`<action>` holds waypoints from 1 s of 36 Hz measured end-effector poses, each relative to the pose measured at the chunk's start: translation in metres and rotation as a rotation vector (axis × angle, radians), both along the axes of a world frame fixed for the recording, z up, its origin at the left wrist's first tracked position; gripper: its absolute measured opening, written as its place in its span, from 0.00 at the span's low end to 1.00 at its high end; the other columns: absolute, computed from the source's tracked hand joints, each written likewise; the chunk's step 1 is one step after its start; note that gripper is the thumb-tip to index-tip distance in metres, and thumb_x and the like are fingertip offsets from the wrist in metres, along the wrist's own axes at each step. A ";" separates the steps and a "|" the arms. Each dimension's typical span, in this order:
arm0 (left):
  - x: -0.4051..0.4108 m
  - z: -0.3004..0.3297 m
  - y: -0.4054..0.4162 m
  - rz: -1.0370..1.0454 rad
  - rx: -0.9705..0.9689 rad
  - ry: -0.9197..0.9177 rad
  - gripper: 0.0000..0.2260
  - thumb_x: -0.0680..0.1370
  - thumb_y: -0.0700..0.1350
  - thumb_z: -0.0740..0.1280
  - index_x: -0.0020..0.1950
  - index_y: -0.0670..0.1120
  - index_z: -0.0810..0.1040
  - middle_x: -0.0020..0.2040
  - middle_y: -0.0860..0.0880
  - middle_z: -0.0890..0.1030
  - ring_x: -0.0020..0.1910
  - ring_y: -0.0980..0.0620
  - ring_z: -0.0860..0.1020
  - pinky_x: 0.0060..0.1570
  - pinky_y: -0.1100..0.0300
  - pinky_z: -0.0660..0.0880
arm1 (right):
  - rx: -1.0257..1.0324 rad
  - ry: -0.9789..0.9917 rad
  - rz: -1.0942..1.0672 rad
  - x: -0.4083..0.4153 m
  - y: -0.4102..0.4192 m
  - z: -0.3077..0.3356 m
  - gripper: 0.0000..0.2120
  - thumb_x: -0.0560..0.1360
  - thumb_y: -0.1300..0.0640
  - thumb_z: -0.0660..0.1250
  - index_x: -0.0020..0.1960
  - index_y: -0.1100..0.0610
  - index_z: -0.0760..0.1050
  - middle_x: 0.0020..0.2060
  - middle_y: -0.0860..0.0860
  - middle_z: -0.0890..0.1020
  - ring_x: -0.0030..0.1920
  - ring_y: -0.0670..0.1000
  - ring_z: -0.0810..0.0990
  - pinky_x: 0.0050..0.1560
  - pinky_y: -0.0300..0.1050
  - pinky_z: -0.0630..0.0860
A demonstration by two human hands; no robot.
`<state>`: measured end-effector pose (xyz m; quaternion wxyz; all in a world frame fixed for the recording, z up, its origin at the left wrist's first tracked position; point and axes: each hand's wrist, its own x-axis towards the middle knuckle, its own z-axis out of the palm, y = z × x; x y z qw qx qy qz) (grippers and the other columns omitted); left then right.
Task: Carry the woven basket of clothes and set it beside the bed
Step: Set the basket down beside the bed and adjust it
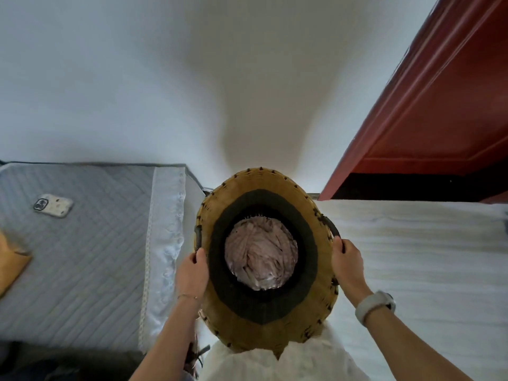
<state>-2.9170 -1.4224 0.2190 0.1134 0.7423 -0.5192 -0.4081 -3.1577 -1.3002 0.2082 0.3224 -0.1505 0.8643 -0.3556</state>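
The person holds the woven basket (268, 320) in front of the body, just beside the bed (90, 251) on the left. The left hand (192, 273) grips its left handle and the right hand (347, 264) grips the right one. Crumpled pale pink clothes (261, 261) fill the bottom (a phone (53, 205) lies on the grey quilt).

Home bedroom: quilted bed (82, 257).

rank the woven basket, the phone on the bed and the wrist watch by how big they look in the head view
1. woven basket, by far the largest
2. phone
3. wrist watch, about level with the phone; it sits nearer the camera, so I won't rank these two firmly
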 end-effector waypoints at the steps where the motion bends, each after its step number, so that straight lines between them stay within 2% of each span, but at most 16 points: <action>1: -0.007 -0.003 -0.007 0.001 0.007 -0.009 0.16 0.80 0.48 0.54 0.32 0.49 0.69 0.36 0.42 0.75 0.40 0.43 0.76 0.44 0.49 0.74 | 0.006 -0.012 -0.004 -0.006 -0.009 -0.002 0.18 0.80 0.54 0.51 0.32 0.53 0.63 0.28 0.51 0.67 0.30 0.48 0.65 0.31 0.39 0.61; 4: -0.025 -0.012 -0.026 0.022 0.040 -0.010 0.15 0.79 0.47 0.55 0.37 0.42 0.72 0.35 0.40 0.73 0.37 0.44 0.72 0.41 0.50 0.72 | 0.013 -0.031 -0.051 -0.024 -0.028 -0.010 0.18 0.80 0.55 0.52 0.31 0.53 0.62 0.28 0.51 0.66 0.29 0.48 0.64 0.30 0.40 0.61; 9: -0.055 -0.035 -0.057 0.026 0.057 -0.037 0.16 0.79 0.45 0.55 0.34 0.41 0.70 0.30 0.44 0.70 0.35 0.45 0.71 0.46 0.41 0.76 | 0.067 -0.049 -0.102 -0.048 -0.045 -0.035 0.17 0.80 0.57 0.51 0.32 0.56 0.64 0.28 0.53 0.67 0.29 0.49 0.64 0.30 0.41 0.60; 12: -0.068 -0.057 -0.082 -0.003 0.079 -0.044 0.17 0.79 0.46 0.54 0.37 0.38 0.74 0.31 0.43 0.71 0.34 0.46 0.71 0.41 0.47 0.75 | 0.110 -0.046 -0.103 -0.056 -0.058 -0.056 0.14 0.80 0.57 0.51 0.39 0.61 0.69 0.30 0.53 0.69 0.31 0.51 0.67 0.30 0.41 0.63; 14: -0.073 -0.077 -0.100 -0.039 0.099 -0.055 0.18 0.79 0.47 0.54 0.43 0.35 0.76 0.32 0.44 0.71 0.33 0.47 0.69 0.36 0.54 0.68 | 0.127 -0.046 -0.120 -0.059 -0.070 -0.073 0.13 0.80 0.57 0.51 0.42 0.62 0.69 0.30 0.51 0.70 0.32 0.50 0.67 0.32 0.42 0.64; 17: -0.074 -0.108 -0.125 -0.079 0.143 -0.075 0.17 0.79 0.49 0.54 0.38 0.40 0.73 0.31 0.45 0.70 0.32 0.47 0.69 0.35 0.56 0.65 | 0.161 -0.052 -0.155 -0.060 -0.090 -0.101 0.12 0.80 0.56 0.51 0.44 0.61 0.69 0.31 0.50 0.70 0.35 0.52 0.68 0.40 0.47 0.66; 21: -0.070 -0.146 -0.155 -0.088 0.130 -0.081 0.16 0.79 0.47 0.54 0.35 0.41 0.70 0.30 0.46 0.69 0.32 0.47 0.68 0.38 0.56 0.64 | 0.176 -0.037 -0.197 -0.058 -0.120 -0.137 0.11 0.79 0.57 0.51 0.47 0.59 0.71 0.35 0.52 0.72 0.39 0.55 0.71 0.41 0.47 0.66; 24: -0.061 -0.171 -0.175 -0.077 0.107 -0.111 0.16 0.80 0.46 0.54 0.37 0.40 0.73 0.35 0.42 0.73 0.36 0.45 0.70 0.43 0.55 0.66 | 0.175 -0.034 -0.213 -0.051 -0.141 -0.160 0.11 0.79 0.57 0.51 0.49 0.59 0.71 0.37 0.53 0.74 0.40 0.55 0.72 0.40 0.47 0.67; 27: -0.048 -0.196 -0.194 -0.094 0.095 -0.138 0.15 0.80 0.47 0.53 0.44 0.38 0.74 0.41 0.40 0.75 0.42 0.43 0.72 0.43 0.54 0.67 | 0.175 -0.053 -0.227 -0.044 -0.158 -0.183 0.14 0.79 0.57 0.51 0.53 0.62 0.73 0.38 0.55 0.75 0.39 0.56 0.72 0.39 0.47 0.68; 30: -0.039 -0.214 -0.211 -0.111 0.088 -0.141 0.15 0.79 0.46 0.54 0.46 0.37 0.74 0.42 0.40 0.74 0.43 0.43 0.72 0.43 0.52 0.67 | 0.168 -0.081 -0.235 -0.035 -0.171 -0.202 0.15 0.80 0.58 0.51 0.56 0.64 0.73 0.41 0.57 0.75 0.41 0.56 0.72 0.42 0.47 0.69; 33: -0.035 -0.227 -0.224 -0.095 0.089 -0.117 0.12 0.79 0.45 0.54 0.47 0.39 0.73 0.43 0.40 0.74 0.43 0.43 0.73 0.43 0.52 0.68 | 0.160 -0.108 -0.248 -0.028 -0.183 -0.216 0.15 0.80 0.57 0.51 0.57 0.64 0.72 0.38 0.55 0.74 0.39 0.54 0.73 0.40 0.47 0.73; 36: -0.035 -0.231 -0.237 -0.029 0.103 -0.100 0.14 0.78 0.45 0.56 0.60 0.40 0.71 0.53 0.38 0.77 0.53 0.39 0.76 0.53 0.48 0.72 | 0.142 -0.085 -0.295 -0.024 -0.194 -0.221 0.16 0.80 0.57 0.50 0.59 0.64 0.70 0.35 0.51 0.73 0.39 0.52 0.73 0.35 0.40 0.71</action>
